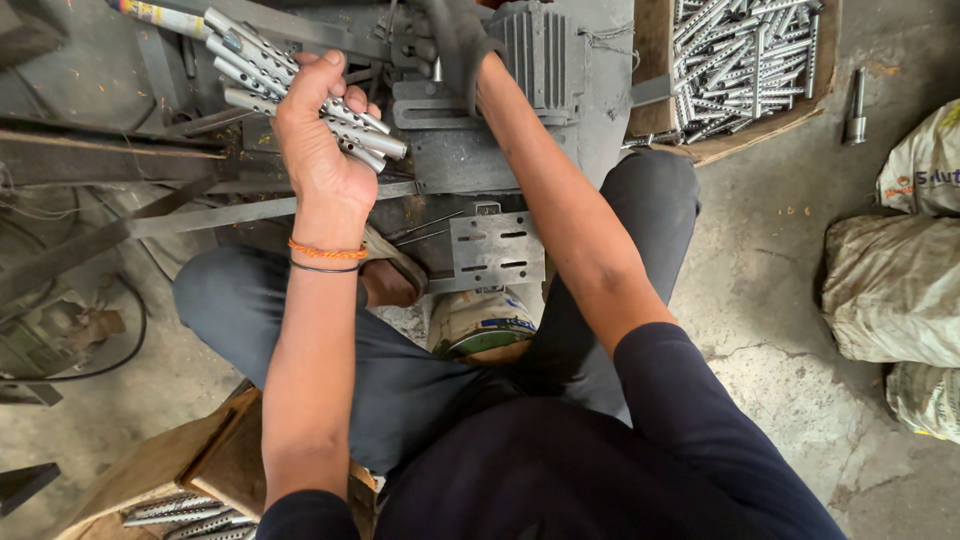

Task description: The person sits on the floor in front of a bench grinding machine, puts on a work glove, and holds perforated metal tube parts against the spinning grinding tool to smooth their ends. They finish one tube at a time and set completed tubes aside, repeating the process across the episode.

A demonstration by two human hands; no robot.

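Observation:
My left hand (318, 140) is raised at upper left and grips a bundle of several shiny perforated metal tubes (262, 70), which stick out past my fingers on both sides. My right hand (452, 40) wears a dark glove and reaches forward onto a grey machine (500, 110), next to a small metal piece standing upright there. Whether the glove holds that piece I cannot tell. An orange thread and a black band circle my left wrist. I sit with knees spread in dark trousers.
A wooden crate (735, 135) of several finished metal tubes sits at upper right. Another wooden box (180, 465) with tubes lies at lower left. Tied sacks (895, 285) rest on the concrete floor at right. A slotted metal plate (495, 250) lies between my knees.

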